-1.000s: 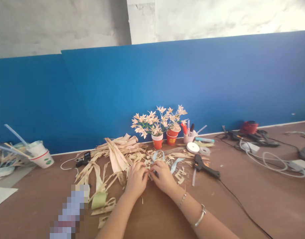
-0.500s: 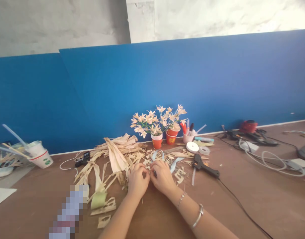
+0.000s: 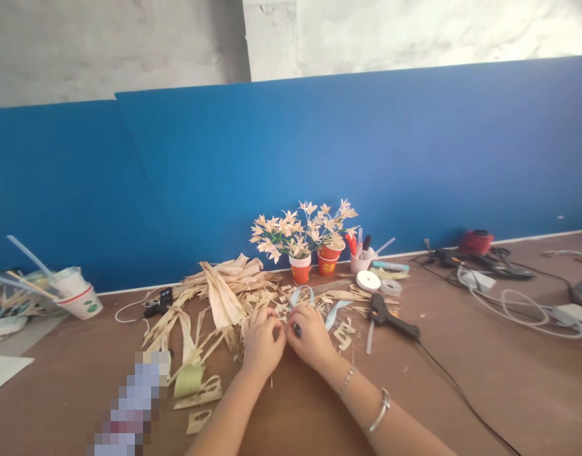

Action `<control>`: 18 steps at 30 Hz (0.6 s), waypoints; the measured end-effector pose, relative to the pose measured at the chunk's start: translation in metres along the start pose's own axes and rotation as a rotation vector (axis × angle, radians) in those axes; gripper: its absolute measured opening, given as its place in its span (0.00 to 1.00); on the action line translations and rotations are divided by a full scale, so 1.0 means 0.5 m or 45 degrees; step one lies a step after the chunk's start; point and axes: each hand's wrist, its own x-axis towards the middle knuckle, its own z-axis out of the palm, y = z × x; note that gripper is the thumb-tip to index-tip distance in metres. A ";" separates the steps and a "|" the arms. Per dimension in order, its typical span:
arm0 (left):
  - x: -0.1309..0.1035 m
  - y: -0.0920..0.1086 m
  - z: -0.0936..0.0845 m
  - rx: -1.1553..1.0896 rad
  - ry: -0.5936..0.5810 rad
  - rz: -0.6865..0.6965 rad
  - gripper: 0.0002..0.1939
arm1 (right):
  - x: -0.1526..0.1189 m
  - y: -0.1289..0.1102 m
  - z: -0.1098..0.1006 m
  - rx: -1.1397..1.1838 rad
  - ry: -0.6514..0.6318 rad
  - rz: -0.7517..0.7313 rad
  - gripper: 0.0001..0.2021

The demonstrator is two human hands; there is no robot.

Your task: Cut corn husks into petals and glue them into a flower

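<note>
My left hand (image 3: 263, 341) and my right hand (image 3: 308, 332) meet fingertip to fingertip over the brown table, just in front of a heap of dried husk strips (image 3: 227, 294). Both are pinched closed. Whatever lies between the left fingers is too small to make out. A small dark thing shows in the curl of the right hand, but its kind is unclear. Behind them, pale husk flowers (image 3: 291, 231) on green stems stand in a red paper cup (image 3: 300, 271). A light blue ribbon (image 3: 337, 313) lies just beyond the right hand.
To the right lies a black glue gun (image 3: 392, 320) with its cord trailing forward. A white spool (image 3: 367, 280) sits behind it. A green tape roll (image 3: 189, 381) is at left front. Farther left stands a white cup (image 3: 82, 303) with sticks; cables (image 3: 518, 310) lie far right.
The hands stay together in nearly the same place, with only a slight shift of the fingers. The whole view has moved very slightly.
</note>
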 end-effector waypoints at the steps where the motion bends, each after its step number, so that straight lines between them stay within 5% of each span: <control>1: 0.000 0.001 0.000 0.017 0.004 -0.007 0.06 | 0.000 -0.001 0.002 -0.043 0.013 0.013 0.06; 6: 0.005 -0.017 -0.011 0.088 -0.015 -0.129 0.07 | 0.004 0.019 0.003 -0.182 0.131 0.128 0.07; 11: 0.007 -0.045 -0.025 0.114 -0.229 -0.080 0.09 | 0.007 0.040 -0.006 -0.109 0.121 0.144 0.07; 18: 0.014 -0.062 -0.014 0.275 -0.082 -0.136 0.06 | 0.004 0.034 0.000 -0.068 0.093 0.148 0.07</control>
